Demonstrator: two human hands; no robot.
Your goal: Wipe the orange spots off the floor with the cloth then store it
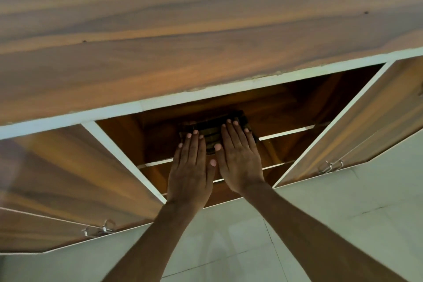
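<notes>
Head view, looking down at a low wood-grain cabinet with both doors swung open. At far left, the left door stands out over the pale tiled floor, a metal handle near its free edge. Next rightward, the left hand lies palm down, fingers extended and held close together, fingertips resting on the near left part of the folded cloth. The cloth, dark with lighter stripes, lies flat on the upper shelf inside the cabinet, its long axis running left to right across the opening; it lies ahead of and under the fingertips, deeper in than the palms. The right hand is likewise flat, fingers straight and nearly together, thumb angled inward toward the left thumb; its fingertips reach slightly farther onto the cloth than those of the left hand. Neither hand pinches the fabric: both press or smooth it from above. At far right, the right door stands open with its own handle. No orange spots are visible on the stretch of floor shown. Judged stage: storing, cloth set down, release and door closing remaining. Either hand is equally placed to withdraw straight back toward the wearer.
</notes>
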